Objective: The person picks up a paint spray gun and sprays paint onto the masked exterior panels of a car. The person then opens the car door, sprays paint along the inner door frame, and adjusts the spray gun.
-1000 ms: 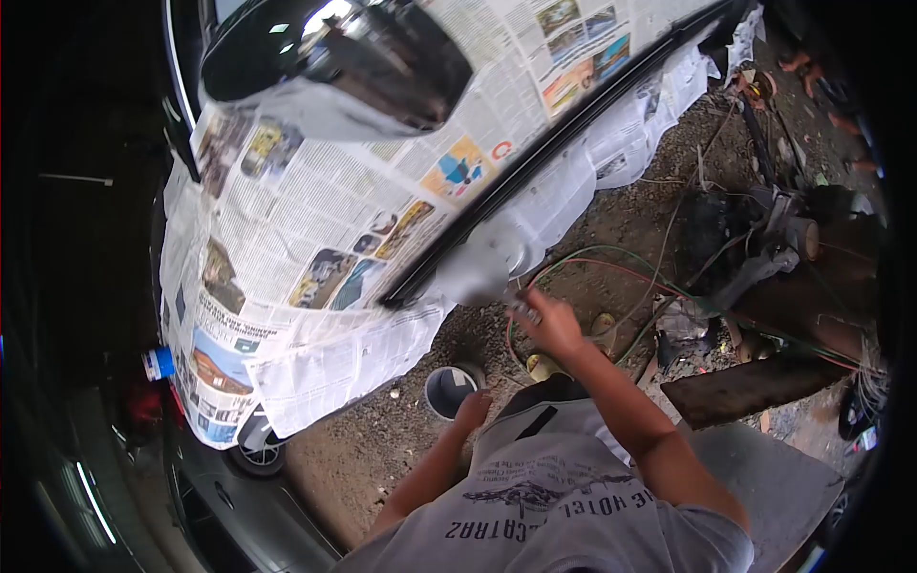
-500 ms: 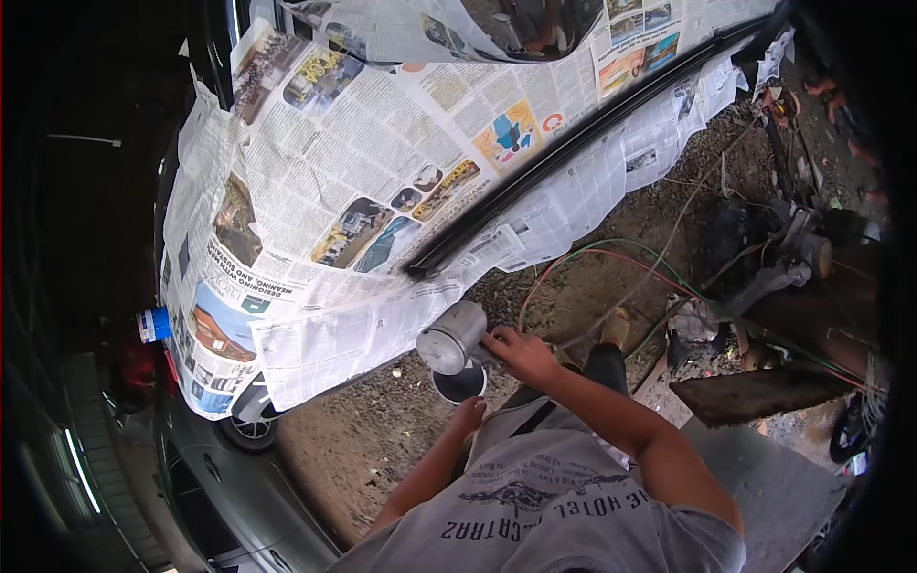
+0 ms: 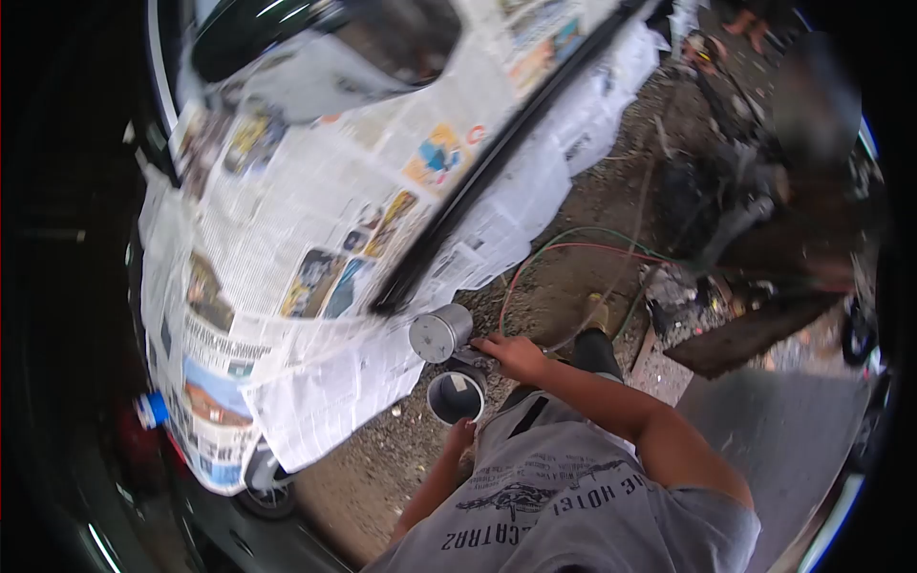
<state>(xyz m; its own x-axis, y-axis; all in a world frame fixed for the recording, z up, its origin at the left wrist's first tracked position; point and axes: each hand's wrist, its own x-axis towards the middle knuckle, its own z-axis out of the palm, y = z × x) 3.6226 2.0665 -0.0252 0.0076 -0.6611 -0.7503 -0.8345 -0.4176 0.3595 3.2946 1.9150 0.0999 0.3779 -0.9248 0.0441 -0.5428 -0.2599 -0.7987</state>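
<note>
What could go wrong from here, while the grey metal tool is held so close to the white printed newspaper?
The grey metal tool with a cylindrical cup, held in the right hand, might brush the hanging white printed newspaper and tear or smear it.
The thin red hose and thin green hose lie looped near the person's dark-clothed leg, so a step could perhaps catch them.

Bare ground beyond the right hand

Past the right hand (image 3: 519,360), bare ground (image 3: 607,204) borders the newspaper (image 3: 334,392), crossed by looped hoses (image 3: 599,245). The silver cup (image 3: 439,334) blocks that hand's way leftward; the pail (image 3: 458,398) fills the space ahead of the left hand (image 3: 461,436).
</note>
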